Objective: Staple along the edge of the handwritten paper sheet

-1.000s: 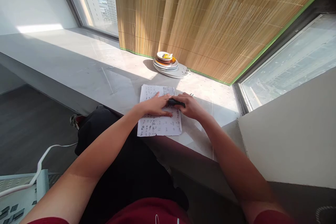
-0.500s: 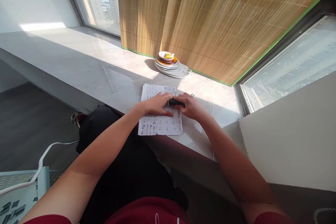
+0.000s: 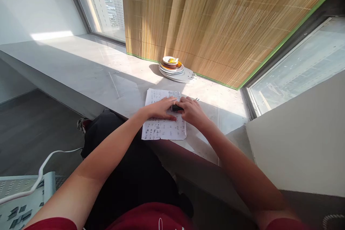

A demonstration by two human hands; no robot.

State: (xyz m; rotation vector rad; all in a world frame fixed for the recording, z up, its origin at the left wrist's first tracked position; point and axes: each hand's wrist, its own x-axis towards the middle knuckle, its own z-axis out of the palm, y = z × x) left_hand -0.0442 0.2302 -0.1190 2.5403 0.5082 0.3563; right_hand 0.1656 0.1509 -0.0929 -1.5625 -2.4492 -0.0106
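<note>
Right hand (image 3: 192,111) grips a black object (image 3: 176,108), left hand (image 3: 160,109) spread on white, handwritten paper (image 3: 166,131).

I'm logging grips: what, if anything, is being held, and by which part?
The right hand grips a black object by its right end, the left end showing.

Plates (image 3: 171,70) behind paper (image 3: 165,132) on windowsill (image 3: 94,75)

the sheet (image 3: 165,133) looks like matt paper, the tool (image 3: 176,108) smooth plastic, the sill (image 3: 99,86) polished stone, the plates (image 3: 180,77) glossy, the blind (image 3: 194,18) rough woody slats.
</note>
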